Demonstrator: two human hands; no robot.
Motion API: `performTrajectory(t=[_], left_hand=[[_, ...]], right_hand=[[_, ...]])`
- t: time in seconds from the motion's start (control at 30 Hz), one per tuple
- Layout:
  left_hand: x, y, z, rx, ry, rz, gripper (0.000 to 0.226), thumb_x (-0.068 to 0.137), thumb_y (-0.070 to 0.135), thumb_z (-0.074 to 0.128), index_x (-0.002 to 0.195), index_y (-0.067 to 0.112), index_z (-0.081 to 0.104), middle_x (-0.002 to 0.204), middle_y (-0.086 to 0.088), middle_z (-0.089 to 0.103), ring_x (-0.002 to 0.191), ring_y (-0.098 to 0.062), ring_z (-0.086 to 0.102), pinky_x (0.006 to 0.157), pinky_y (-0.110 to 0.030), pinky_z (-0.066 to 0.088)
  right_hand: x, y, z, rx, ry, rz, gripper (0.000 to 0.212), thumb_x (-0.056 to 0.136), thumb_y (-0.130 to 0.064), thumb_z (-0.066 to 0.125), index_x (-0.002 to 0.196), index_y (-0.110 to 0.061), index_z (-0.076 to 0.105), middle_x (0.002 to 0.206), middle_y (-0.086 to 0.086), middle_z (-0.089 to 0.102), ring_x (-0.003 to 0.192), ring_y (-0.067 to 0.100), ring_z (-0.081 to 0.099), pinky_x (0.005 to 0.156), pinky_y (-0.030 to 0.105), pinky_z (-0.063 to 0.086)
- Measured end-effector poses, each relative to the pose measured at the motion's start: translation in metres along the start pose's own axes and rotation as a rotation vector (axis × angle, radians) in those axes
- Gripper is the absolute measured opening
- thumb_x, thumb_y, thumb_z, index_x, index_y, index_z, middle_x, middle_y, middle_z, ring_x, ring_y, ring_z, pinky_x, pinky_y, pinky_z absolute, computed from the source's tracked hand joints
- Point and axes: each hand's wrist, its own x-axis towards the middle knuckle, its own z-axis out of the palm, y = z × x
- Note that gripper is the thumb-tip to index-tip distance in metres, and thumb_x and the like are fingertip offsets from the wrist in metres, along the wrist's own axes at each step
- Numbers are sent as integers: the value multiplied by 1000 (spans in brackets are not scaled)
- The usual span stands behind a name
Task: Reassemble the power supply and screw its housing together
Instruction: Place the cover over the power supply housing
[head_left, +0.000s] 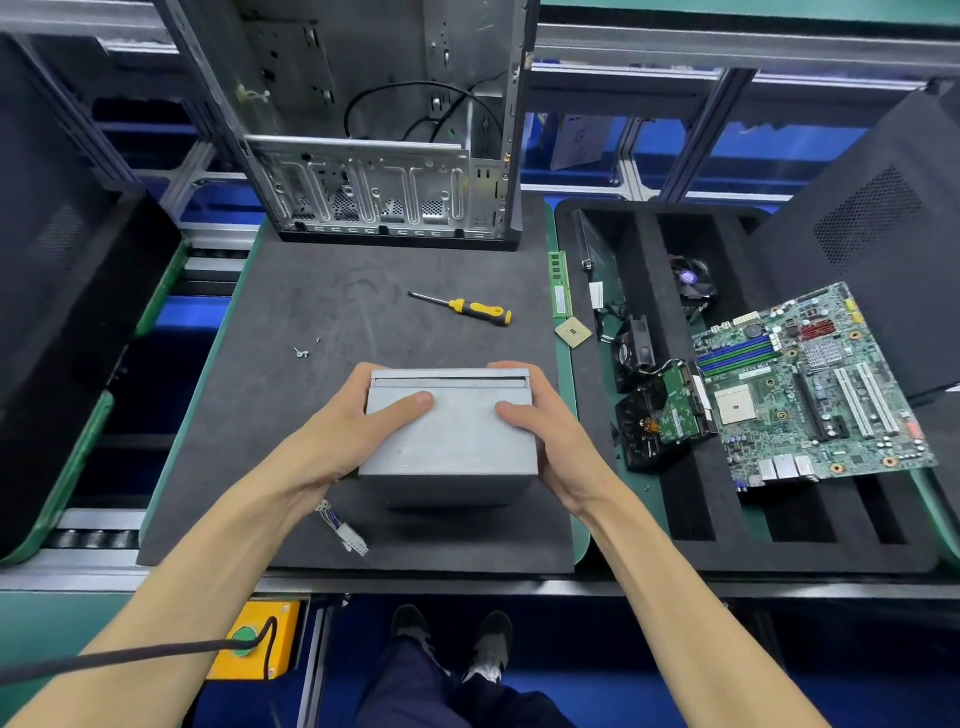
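The grey metal power supply (451, 441) rests on the dark foam mat (311, 291), its plain cover facing up and a thin gap along the far top edge. My left hand (358, 415) grips its left side with the thumb on top. My right hand (545, 421) clasps its right side the same way. A white cable connector (349, 535) from the supply trails out at the near left. Loose screws (302, 352) lie on the mat to the far left. A yellow and black screwdriver (470, 309) lies beyond the supply.
An open computer case (384, 156) stands at the back of the mat. On the right, a black foam tray (691, 499) holds a motherboard (810, 384), fans and a drive. A RAM stick (560, 286) and CPU (573, 331) lie beside the mat. Black panels flank both sides.
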Motion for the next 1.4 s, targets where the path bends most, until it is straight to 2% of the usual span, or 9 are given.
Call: performTrajectory(t=[0.2, 0.4, 0.57, 0.7, 0.77, 0.93, 1.03, 1.23, 1.4], left_hand=[[2, 3, -2, -27, -12, 0, 48, 75, 55, 79, 109, 29, 58, 98, 12, 76, 86, -4, 73, 66, -23, 53], [2, 0, 0, -17, 23, 24, 37, 83, 52, 77, 105, 29, 59, 95, 11, 76, 82, -3, 73, 56, -18, 53], [4, -3, 8, 64, 129, 84, 34, 83, 57, 74, 96, 30, 58, 87, 17, 72, 74, 4, 67, 58, -14, 49], [8, -4, 13, 106, 211, 107, 34, 82, 56, 75, 90, 28, 58, 80, 19, 69, 66, 7, 63, 54, -13, 46], [8, -4, 12, 76, 201, 99, 34, 81, 56, 77, 89, 29, 58, 80, 17, 71, 68, 4, 65, 54, -12, 47], [6, 3, 6, -98, 69, -20, 47, 76, 49, 84, 100, 18, 58, 90, 5, 76, 74, -9, 72, 60, -26, 53], [9, 7, 2, -147, 21, -62, 49, 66, 46, 89, 92, 19, 58, 86, 2, 75, 70, -12, 71, 57, -27, 51], [13, 8, -3, -122, -16, -34, 47, 58, 52, 87, 76, 27, 53, 78, 3, 72, 65, -11, 68, 52, -24, 46], [7, 6, 2, 0, 60, 91, 50, 68, 52, 88, 87, 16, 58, 79, 6, 73, 67, -6, 67, 52, -19, 49]], right_hand=[[2, 1, 0, 28, 17, -18, 37, 85, -21, 63, 121, -24, 60, 113, -5, 70, 102, 13, 65, 80, 24, 53], [3, 4, 0, 4, 43, -44, 32, 86, -25, 64, 119, -24, 62, 112, -3, 68, 103, 15, 64, 84, 30, 52], [4, 4, 3, -32, 69, -68, 35, 80, -38, 69, 113, -29, 64, 108, -5, 68, 99, 14, 64, 82, 30, 51], [5, 6, 3, -43, 79, -81, 27, 86, -29, 65, 113, -28, 64, 106, -7, 68, 99, 14, 63, 83, 31, 50], [4, 5, 4, -38, 79, -79, 27, 87, -27, 63, 114, -26, 63, 106, -7, 68, 98, 14, 63, 81, 31, 50], [2, 1, 4, -33, 55, -57, 29, 85, -27, 64, 114, -28, 64, 108, -6, 68, 99, 13, 64, 79, 28, 51], [1, 1, 5, -30, 35, -38, 30, 83, -31, 67, 113, -32, 65, 111, -5, 68, 100, 13, 65, 79, 27, 51], [1, 1, 3, -41, 25, -28, 34, 79, -40, 69, 113, -35, 65, 112, -6, 69, 101, 12, 66, 78, 25, 52], [3, 3, 3, -35, 70, -52, 33, 84, -30, 67, 116, -25, 64, 108, -5, 69, 99, 14, 65, 79, 28, 52]])
